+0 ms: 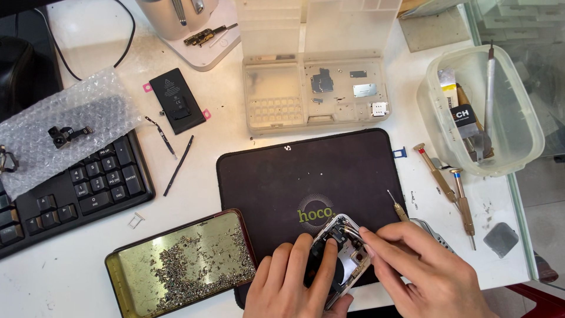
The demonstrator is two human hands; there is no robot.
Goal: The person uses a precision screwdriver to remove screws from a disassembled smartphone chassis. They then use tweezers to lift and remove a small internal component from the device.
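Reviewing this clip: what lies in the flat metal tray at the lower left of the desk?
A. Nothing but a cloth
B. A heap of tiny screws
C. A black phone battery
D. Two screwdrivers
B: the metal tray holds a scattered heap of tiny screws, while the battery lies up by the keyboard and the screwdrivers lie right of the mat.

White-labelled black battery (177,100) beside bubble wrap (65,123)
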